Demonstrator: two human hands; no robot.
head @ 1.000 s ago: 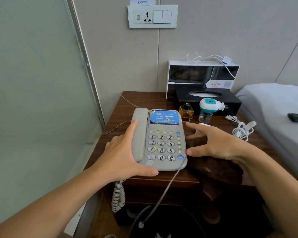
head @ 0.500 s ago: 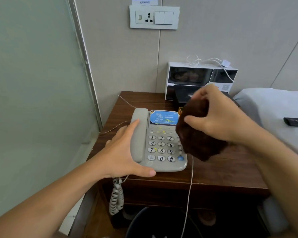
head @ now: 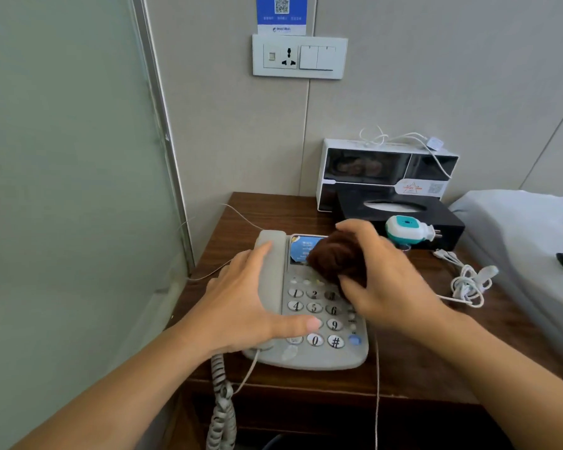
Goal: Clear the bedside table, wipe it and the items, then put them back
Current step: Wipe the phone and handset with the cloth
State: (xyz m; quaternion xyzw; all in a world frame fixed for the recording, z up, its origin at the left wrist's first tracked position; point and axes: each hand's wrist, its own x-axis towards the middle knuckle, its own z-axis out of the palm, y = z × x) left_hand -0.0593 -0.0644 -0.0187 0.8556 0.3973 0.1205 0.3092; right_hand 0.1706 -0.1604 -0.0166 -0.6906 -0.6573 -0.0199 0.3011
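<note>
Head view, right hand (head: 390, 287) pressing brown cloth (head: 337, 258) on phone (head: 309, 319)

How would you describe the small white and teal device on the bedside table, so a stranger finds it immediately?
Start at the wooden bedside table and find the black tissue box near the wall. The plug-in device lies right before it. Its teal top and metal plug pins set it apart from the white cable nearby.

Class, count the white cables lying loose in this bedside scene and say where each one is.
2: one cable draped on top of the white box by the wall, one coiled cable on the table near the bed. Others may be hidden.
</note>
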